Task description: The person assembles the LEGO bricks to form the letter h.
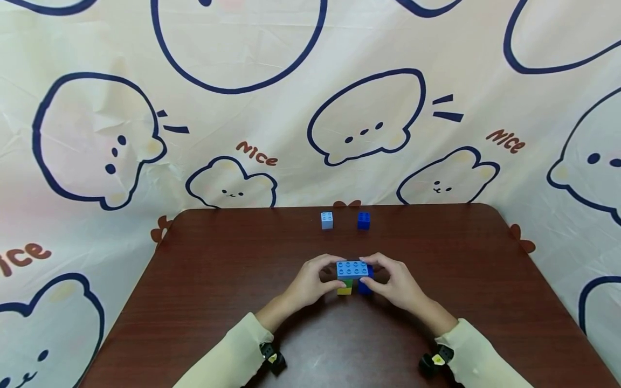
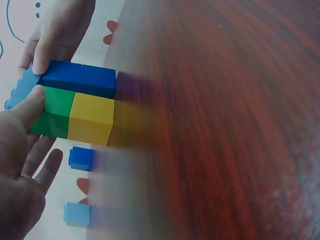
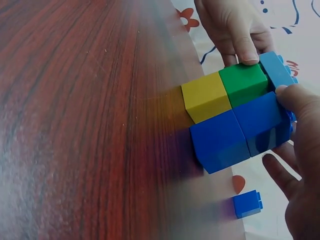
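A long light-blue toy brick [image 1: 352, 269] lies across the top of two short stacks standing side by side. The left stack has a green brick [image 2: 55, 112] over a yellow brick [image 2: 91, 120]; the right one has an upper dark-blue brick [image 3: 262, 122] over a lower dark-blue brick [image 3: 218, 142]. A dark-blue strip shows past the long brick's right end. My left hand [image 1: 310, 280] holds the left side, thumb in front near the green brick and a finger behind. From the right, my right hand [image 1: 399, 280] grips the other end, thumb in front against light-blue and upper dark-blue bricks.
Farther back on the brown table [image 1: 233, 253] stand a small light-blue brick [image 1: 327, 220] and a small dark-blue brick [image 1: 364, 220], apart from each other. A pale curtain [image 1: 271, 118] with cartoon drawings hangs beyond the table's back edge.
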Motion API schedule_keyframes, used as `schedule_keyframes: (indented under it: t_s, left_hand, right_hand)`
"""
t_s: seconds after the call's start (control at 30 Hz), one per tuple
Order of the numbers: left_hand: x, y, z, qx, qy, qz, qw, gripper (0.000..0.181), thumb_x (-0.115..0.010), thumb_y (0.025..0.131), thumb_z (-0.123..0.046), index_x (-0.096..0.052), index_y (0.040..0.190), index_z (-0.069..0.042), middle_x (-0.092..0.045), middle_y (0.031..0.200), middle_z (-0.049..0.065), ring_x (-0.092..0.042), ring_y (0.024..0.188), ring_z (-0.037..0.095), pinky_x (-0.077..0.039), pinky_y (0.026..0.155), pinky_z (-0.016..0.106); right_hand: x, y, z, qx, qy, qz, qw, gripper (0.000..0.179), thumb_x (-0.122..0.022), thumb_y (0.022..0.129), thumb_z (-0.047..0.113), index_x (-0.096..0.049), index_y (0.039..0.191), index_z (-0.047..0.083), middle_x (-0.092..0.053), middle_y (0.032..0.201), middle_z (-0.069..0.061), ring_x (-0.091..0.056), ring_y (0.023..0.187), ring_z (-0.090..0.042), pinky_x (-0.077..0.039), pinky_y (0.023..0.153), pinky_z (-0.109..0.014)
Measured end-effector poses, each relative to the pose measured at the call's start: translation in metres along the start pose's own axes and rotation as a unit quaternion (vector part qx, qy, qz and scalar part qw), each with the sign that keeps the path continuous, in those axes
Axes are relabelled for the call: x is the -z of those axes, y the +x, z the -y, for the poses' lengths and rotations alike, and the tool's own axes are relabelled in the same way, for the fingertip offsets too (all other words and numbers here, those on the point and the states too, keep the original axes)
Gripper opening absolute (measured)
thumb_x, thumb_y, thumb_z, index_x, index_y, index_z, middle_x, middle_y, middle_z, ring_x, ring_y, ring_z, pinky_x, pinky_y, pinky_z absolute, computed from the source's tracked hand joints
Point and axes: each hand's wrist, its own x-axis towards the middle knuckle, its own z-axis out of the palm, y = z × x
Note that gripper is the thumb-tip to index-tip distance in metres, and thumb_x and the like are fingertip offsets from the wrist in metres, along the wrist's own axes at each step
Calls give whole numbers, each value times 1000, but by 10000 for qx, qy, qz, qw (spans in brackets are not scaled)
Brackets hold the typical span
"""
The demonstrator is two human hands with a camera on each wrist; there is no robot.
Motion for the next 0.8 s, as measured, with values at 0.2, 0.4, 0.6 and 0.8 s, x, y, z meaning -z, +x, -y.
schedule_keyframes:
  t_s: [0.2, 0.4, 0.6, 0.8]
  left_hand:
    - [0, 0, 0, 14, 53, 16, 10000, 50, -82, 87, -11, -64, 133, -9, -67, 120, 4, -67, 98, 20, -58, 85, 38]
    - [-1, 0, 0, -123, -78, 3, 9999, 56, -83, 85, -9, -61, 136, -6, -66, 121, 8, -67, 97, 24, -58, 86, 45]
    - [-2, 1, -1, -56, -189, -12, 9998, 51, -80, 87, -9, -62, 134, -2, -67, 123, 9, -66, 98, 23, -59, 86, 42]
    - [-1, 1, -2, -44, -240, 1, 9997, 53, -82, 86, -9, -62, 134, -3, -67, 126, 9, -68, 101, 23, -58, 88, 41]
  right_hand:
    - [2, -1, 0, 19, -72, -57, 10000, 42, -82, 88, 13, -65, 126, 9, -71, 122, -4, -67, 93, -11, -59, 81, -32]
    - [3, -3, 0, -40, -59, 36, 10000, 47, -83, 87, 12, -62, 129, 8, -71, 118, -2, -67, 92, -10, -59, 82, -30]
    - [2, -2, 0, -53, 33, 102, 9999, 49, -83, 86, 11, -62, 130, 8, -70, 119, -1, -68, 93, -14, -60, 81, -32]
    - [0, -2, -3, 28, 56, 97, 9999, 49, -82, 87, 11, -62, 131, 8, -70, 120, -1, -68, 93, -17, -60, 79, -35]
